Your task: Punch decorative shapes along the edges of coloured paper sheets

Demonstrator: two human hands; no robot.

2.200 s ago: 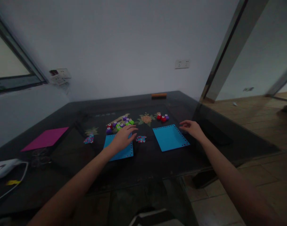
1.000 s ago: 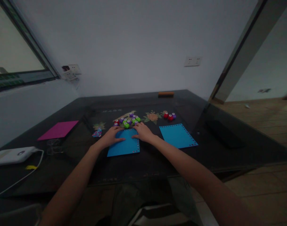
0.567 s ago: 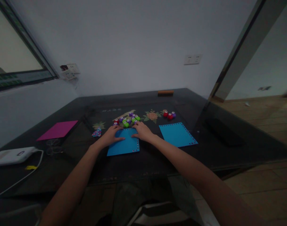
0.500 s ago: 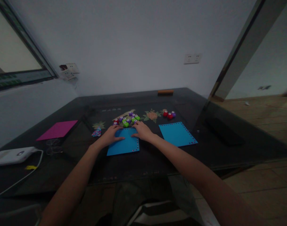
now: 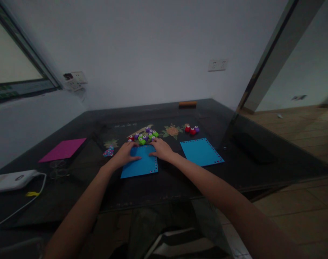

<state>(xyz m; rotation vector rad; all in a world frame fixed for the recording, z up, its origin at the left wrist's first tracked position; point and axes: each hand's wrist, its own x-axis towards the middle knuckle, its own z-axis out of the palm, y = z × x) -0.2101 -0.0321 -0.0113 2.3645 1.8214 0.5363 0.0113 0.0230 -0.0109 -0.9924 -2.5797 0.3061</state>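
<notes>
A blue sheet point(image 5: 139, 166) with a row of small dots along its far and right edges lies in front of me. My left hand point(image 5: 125, 153) rests on its far left part, the thumb stretched out over the sheet and apart from the fingers. On the far right part lies my right hand point(image 5: 161, 149), also with thumb and fingers apart. Both sets of fingertips reach the far edge, close to a pile of red, purple and green toys point(image 5: 142, 141) with eye-like spots. Some fingertips are hard to make out.
A second blue sheet point(image 5: 201, 152) with dotted edges lies to the right. Beyond it sit several red and purple toys point(image 5: 192, 131). At left are a pink sheet point(image 5: 63, 150), a small speckled packet point(image 5: 108, 151), and a white device point(image 5: 14, 180) with a cable.
The camera view has shifted slightly. Both hands stay on the blue sheet in nearly the same pose.
</notes>
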